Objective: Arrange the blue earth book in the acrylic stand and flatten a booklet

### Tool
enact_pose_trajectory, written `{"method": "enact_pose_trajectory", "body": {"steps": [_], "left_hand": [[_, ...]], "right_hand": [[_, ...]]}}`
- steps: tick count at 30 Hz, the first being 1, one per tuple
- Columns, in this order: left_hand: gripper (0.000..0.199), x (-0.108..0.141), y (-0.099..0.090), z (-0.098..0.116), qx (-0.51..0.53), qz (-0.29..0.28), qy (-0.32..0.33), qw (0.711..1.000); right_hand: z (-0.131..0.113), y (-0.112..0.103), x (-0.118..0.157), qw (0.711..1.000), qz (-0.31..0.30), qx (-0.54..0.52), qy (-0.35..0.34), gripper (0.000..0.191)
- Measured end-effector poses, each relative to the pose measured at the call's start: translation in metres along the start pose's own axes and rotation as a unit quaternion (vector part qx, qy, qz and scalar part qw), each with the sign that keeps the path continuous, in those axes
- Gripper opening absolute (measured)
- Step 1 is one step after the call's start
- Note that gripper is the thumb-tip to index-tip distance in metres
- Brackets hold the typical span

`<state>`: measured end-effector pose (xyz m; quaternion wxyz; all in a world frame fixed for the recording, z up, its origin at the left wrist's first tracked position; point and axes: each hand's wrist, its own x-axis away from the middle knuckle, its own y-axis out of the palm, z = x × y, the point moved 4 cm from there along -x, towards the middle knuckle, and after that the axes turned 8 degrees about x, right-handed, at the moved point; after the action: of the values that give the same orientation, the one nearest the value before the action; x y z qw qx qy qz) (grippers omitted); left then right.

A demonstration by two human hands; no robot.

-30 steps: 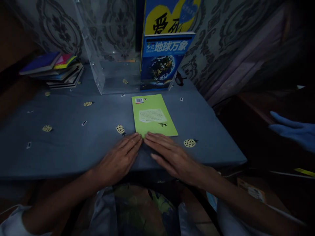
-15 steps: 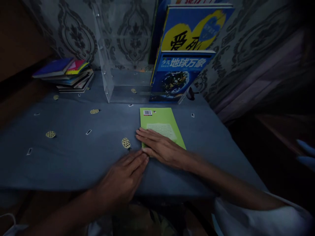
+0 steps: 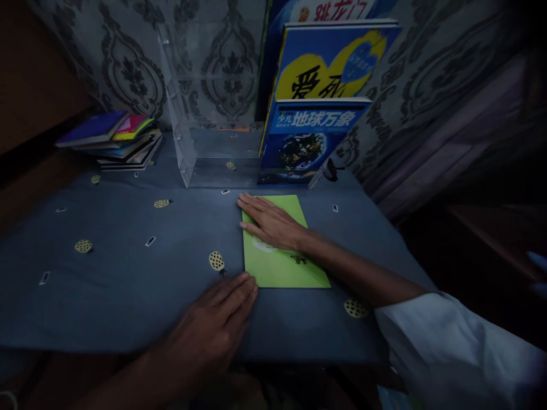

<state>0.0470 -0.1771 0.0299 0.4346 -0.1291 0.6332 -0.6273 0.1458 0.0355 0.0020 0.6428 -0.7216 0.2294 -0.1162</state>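
A thin light-green book (image 3: pixel 273 273) lies flat on the blue patterned tablecloth (image 3: pixel 128 296), directly in front of me. My right hand (image 3: pixel 273 222) rests palm down across its upper part, fingers stretched toward the left edge, covering part of what is printed there. At the lower left corner of the book, my left hand (image 3: pixel 222 313) touches the edge with its fingertips, fingers straight and close together. Neither hand is wrapped around anything.
Behind the book stands a clear acrylic rack (image 3: pixel 179 136). Its right side holds a blue earth book (image 3: pixel 299 151) and a blue-and-yellow book (image 3: pixel 294 51). A stack of books (image 3: pixel 106 136) sits at the back left. Something small and dark (image 3: pixel 332 169) lies right of the rack.
My right hand has slid up the green book toward its far end, uncovering the lower part. The left hand stays at the near left corner. The view has tilted slightly.
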Motion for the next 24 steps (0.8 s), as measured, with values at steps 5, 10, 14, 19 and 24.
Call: {"method": "enact_pose_trajectory", "body": {"steps": [5, 10, 14, 19, 24], "left_hand": [[0.039, 0.001, 0.001, -0.001, 0.000, 0.003, -0.005, 1.000], [0.039, 0.000, -0.001, 0.000, -0.005, 0.015, -0.003, 1.000], [0.037, -0.005, -0.006, -0.001, -0.003, 0.002, -0.001, 1.000], [0.044, -0.014, -0.007, -0.007, 0.028, -0.068, 0.003, 0.997], [0.062, -0.033, 0.010, -0.022, 0.060, -0.156, 0.021, 0.986]], "right_hand": [[0.005, -0.004, 0.006, 0.998, 0.003, 0.015, 0.062, 0.073], [0.024, -0.009, 0.028, 0.994, 0.006, 0.017, 0.106, 0.074], [0.037, -0.009, 0.053, 0.991, 0.028, 0.011, 0.129, 0.078], [0.039, -0.006, 0.072, 0.989, 0.057, -0.006, 0.139, 0.078], [0.034, -0.004, 0.085, 0.987, 0.092, -0.025, 0.131, 0.068]]}}
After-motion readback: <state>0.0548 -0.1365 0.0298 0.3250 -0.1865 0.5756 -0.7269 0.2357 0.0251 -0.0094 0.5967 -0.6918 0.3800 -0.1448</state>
